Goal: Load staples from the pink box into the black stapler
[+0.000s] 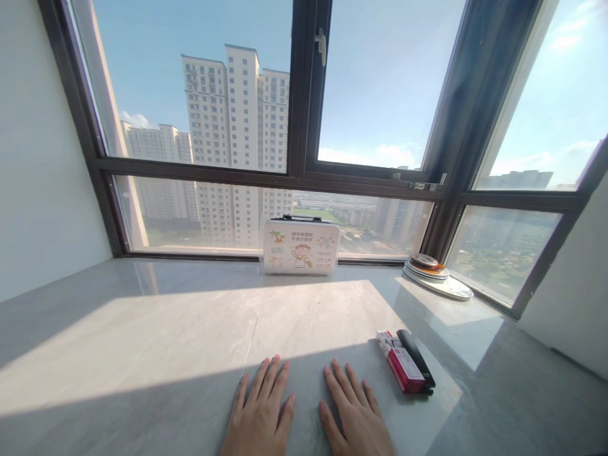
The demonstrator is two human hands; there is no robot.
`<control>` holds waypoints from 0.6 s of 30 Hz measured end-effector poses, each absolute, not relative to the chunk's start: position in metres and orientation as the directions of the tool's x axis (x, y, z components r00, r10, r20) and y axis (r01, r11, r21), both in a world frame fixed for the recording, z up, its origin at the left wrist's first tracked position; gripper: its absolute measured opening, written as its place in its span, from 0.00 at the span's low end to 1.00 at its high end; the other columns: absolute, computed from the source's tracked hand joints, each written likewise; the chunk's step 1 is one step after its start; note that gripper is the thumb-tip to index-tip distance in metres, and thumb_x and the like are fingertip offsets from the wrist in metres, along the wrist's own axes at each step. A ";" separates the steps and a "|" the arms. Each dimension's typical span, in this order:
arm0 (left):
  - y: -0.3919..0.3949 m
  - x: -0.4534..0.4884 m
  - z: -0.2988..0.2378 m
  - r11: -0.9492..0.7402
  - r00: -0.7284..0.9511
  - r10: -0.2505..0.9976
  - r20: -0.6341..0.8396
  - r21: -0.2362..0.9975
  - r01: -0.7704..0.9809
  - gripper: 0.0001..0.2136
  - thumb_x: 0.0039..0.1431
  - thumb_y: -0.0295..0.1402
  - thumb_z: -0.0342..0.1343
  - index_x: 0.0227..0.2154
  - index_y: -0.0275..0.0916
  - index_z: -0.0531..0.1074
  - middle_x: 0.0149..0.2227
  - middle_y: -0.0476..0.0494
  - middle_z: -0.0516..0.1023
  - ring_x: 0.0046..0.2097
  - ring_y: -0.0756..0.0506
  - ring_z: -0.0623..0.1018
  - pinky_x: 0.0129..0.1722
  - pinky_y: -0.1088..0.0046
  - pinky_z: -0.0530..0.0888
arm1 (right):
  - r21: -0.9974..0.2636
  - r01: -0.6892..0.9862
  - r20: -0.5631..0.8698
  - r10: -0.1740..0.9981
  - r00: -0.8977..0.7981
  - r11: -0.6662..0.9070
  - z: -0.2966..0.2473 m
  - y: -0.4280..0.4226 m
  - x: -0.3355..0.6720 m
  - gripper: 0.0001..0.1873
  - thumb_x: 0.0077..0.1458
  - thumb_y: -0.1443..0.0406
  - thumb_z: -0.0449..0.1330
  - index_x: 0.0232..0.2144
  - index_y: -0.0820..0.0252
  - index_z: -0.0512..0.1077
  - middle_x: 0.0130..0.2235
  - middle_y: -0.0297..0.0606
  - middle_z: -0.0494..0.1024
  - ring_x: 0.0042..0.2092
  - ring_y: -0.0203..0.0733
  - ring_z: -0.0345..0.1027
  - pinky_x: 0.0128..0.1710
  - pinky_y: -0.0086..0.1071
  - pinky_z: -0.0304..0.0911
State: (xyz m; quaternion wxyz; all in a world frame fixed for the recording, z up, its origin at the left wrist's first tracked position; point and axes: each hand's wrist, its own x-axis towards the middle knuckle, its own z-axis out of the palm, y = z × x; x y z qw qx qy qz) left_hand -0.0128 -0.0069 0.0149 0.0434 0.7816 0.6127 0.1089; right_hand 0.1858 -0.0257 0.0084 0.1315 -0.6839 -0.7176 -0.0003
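My left hand (262, 408) lies flat on the pale marbled sill (180, 342), fingers spread and holding nothing. Beside it, a short gap to the right, my right hand (352, 408) rests palm down in the same way, its fingers apart. Nearest to the right hand are a small pink-and-white box (403, 367) and a black stapler (416, 360), lying side by side and touching. Neither hand touches them. Farther back, against the window, stands a white case (301, 248) with a black handle, cartoon prints and lettering.
A stack of plates or lids (434, 277) of several sizes sits in the back right corner by the glass. Dark window frames (266, 180) bound the far side, with a handle (322, 45) on the middle pane. White walls (42, 158) close both sides.
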 end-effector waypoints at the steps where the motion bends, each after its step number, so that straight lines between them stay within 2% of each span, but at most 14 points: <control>1: -0.006 -0.013 0.014 -0.248 0.228 0.967 0.117 0.201 0.948 0.26 0.70 0.43 0.40 0.69 0.49 0.54 0.72 0.52 0.47 0.73 0.40 0.51 0.70 0.46 0.50 | -0.174 0.983 0.188 0.982 -0.031 0.065 0.007 -0.025 0.186 0.30 0.66 0.50 0.49 0.67 0.46 0.59 0.70 0.29 0.51 0.71 0.55 0.46 0.68 0.54 0.49; 12: 0.005 -0.022 -0.008 -0.287 0.254 0.950 0.183 0.179 0.941 0.25 0.70 0.44 0.42 0.68 0.52 0.55 0.71 0.52 0.51 0.71 0.39 0.56 0.70 0.51 0.53 | -0.169 0.985 0.196 0.981 -0.010 0.044 -0.003 -0.017 0.188 0.30 0.63 0.52 0.52 0.66 0.45 0.62 0.68 0.27 0.53 0.70 0.56 0.50 0.68 0.54 0.51; 18: 0.009 -0.023 -0.012 -0.274 0.250 0.955 0.160 0.152 0.950 0.25 0.69 0.45 0.41 0.67 0.54 0.56 0.71 0.54 0.51 0.71 0.39 0.58 0.69 0.52 0.56 | -0.225 0.974 0.196 0.979 0.046 -0.001 -0.009 -0.013 0.187 0.28 0.62 0.53 0.53 0.64 0.41 0.64 0.68 0.24 0.55 0.69 0.55 0.51 0.68 0.53 0.51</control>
